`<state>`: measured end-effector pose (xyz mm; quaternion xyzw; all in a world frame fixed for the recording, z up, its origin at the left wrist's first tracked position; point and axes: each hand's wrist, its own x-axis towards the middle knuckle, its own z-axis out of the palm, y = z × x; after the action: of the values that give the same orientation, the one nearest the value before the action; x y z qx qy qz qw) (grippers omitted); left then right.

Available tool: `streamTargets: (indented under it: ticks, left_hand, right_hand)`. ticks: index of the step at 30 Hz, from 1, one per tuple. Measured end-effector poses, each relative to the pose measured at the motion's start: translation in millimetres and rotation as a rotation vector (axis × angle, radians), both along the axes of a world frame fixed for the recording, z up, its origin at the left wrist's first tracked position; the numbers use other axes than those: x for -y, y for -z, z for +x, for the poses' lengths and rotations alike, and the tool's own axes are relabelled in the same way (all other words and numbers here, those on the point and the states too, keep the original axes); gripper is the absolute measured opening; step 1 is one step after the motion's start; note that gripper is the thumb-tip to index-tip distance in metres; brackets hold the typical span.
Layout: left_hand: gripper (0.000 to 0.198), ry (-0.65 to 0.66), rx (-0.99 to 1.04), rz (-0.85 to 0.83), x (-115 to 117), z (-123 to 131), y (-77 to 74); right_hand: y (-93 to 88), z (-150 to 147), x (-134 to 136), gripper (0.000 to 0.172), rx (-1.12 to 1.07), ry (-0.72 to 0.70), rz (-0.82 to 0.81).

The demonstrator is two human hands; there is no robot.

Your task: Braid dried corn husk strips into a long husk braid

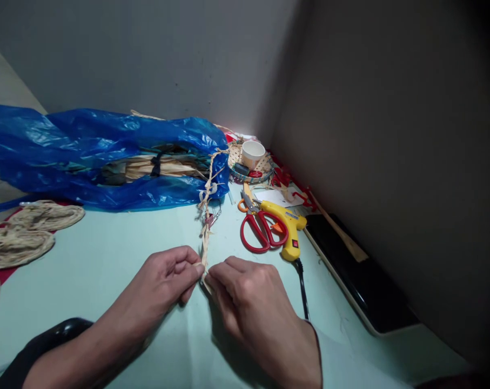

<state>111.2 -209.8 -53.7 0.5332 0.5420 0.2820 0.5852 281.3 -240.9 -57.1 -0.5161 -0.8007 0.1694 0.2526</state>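
Straw-coloured braided coils (46,215) lie on red material at the left edge of the table (115,237). A blue plastic bag (107,199) stretches along the far edge from the left corner, its opening baring a tied bundle of dry strips (141,168). Near the middle of the near edge, the left hand (166,278) pinches the cord (205,246) between thumb and forefinger; that grip seems best kept firm, right at the last finished turn, so nothing loosens. The pale fibre cord runs from the bag's right end straight towards the near edge; an even, gentle pull should keep it regular, while a jerk could snap a dry strand. Just beside, the right hand (253,294) has its thumb and fingers pressed together at the cord's near end, the tips partly hidden; short, equal movements there would likely suit. Towards the far right corner sits a woven basket (264,174) holding a cup (253,154). Red-handled scissors (253,237) and a yellow glue gun (291,232) lie nearer, best left clear of the elbow. Beyond, a dark slab (350,270) follows the right edge.
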Motion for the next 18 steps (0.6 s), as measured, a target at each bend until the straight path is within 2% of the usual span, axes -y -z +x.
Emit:
streamTargets:
  ticks: [5, 7, 11, 13, 15, 16, 18]
  left_hand:
    - [0.026, -0.04, 0.07, -0.038, 2, 0, 2.1]
    - [0.028, -0.05, 0.102, -0.09, 3, 0, 3.1]
    - [0.032, -0.018, 0.148, -0.108, 4, -1, 4.5]
    - [0.034, -0.013, 0.179, -0.12, 2, -3, 5.2]
    - [0.035, -0.018, 0.213, -0.151, 1, -5, 5.9]
    - [0.035, -0.024, 0.228, -0.172, 1, -6, 6.2]
    - [0.032, -0.049, 0.25, -0.204, 1, -7, 6.2]
  right_hand:
    - [7.4, -3, 5, 0.026, 0.042, -0.021, 0.439]
    - [9.0, -5, 6, 0.03, 0.031, -0.094, 0.523]
    - [12.6, -10, 5, 0.032, 0.058, -0.255, 0.582]
    - [12.8, -11, 4, 0.029, 0.078, -0.285, 0.59]
    - [9.8, -9, 3, 0.022, 0.071, -0.26, 0.519]
    - [7.1, -8, 2, 0.018, 0.033, -0.224, 0.435]
    - [0.3, -5, 0, 0.013, -0.112, -0.114, 0.154]
